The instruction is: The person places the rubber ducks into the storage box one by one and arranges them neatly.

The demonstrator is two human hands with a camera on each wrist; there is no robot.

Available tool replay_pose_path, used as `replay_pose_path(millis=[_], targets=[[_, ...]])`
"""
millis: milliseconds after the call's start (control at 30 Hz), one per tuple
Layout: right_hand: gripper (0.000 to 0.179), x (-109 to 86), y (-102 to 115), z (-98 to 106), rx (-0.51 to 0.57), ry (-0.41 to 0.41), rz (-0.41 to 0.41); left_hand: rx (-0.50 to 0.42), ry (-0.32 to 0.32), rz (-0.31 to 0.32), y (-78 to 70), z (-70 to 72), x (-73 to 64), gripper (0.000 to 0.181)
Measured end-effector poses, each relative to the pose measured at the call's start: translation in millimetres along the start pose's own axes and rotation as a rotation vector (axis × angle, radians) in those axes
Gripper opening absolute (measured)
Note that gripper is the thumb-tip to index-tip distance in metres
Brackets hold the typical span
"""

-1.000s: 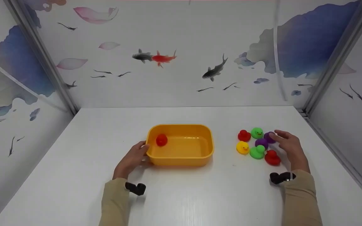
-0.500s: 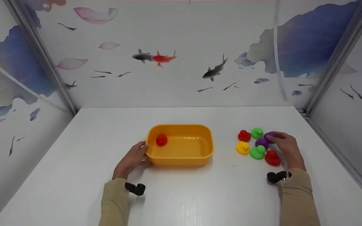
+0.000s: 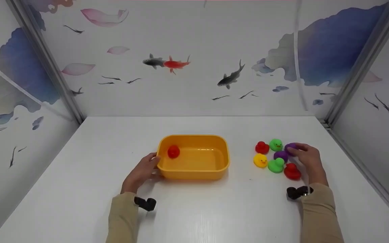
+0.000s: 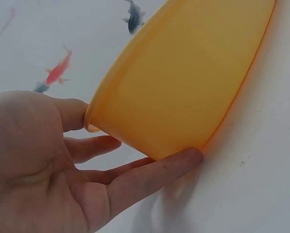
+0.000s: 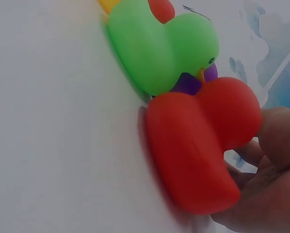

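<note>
we log one red toy [image 3: 173,152] in the tub [image 3: 194,175], seven ducks [image 3: 276,165] outside; left hand [image 3: 143,170] grips tub, right hand [image 3: 309,158] pinches a purple duck [image 3: 288,146].

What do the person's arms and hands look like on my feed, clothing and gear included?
The left sleeve and right sleeve are long, plain and tan, with no markings visible. A small, rounded black device sits at each cuff, left device and right device. The left hand and right hand are ungloved.
</note>
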State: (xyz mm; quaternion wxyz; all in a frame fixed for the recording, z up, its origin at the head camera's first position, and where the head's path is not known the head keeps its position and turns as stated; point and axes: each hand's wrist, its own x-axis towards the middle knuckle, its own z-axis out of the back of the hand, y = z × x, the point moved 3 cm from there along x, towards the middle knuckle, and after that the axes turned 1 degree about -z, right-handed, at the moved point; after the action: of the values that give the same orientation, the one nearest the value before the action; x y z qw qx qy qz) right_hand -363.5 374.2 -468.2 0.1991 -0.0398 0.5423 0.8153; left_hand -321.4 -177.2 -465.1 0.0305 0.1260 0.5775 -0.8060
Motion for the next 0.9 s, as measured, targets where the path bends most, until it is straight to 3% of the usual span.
replay_pose_path(millis=[400, 900], targets=[[0.077, -20.1, 19, 7, 0.007, -0.029, 0.045, 0.033, -0.002, 0.02, 0.7, -0.5, -1.8, 0.053], [0.077, -55.5, 70, -12, -0.037, 0.033, 0.168, 0.021, -0.002, 0.006, 2.8, -1.0, -1.2, 0.054]])
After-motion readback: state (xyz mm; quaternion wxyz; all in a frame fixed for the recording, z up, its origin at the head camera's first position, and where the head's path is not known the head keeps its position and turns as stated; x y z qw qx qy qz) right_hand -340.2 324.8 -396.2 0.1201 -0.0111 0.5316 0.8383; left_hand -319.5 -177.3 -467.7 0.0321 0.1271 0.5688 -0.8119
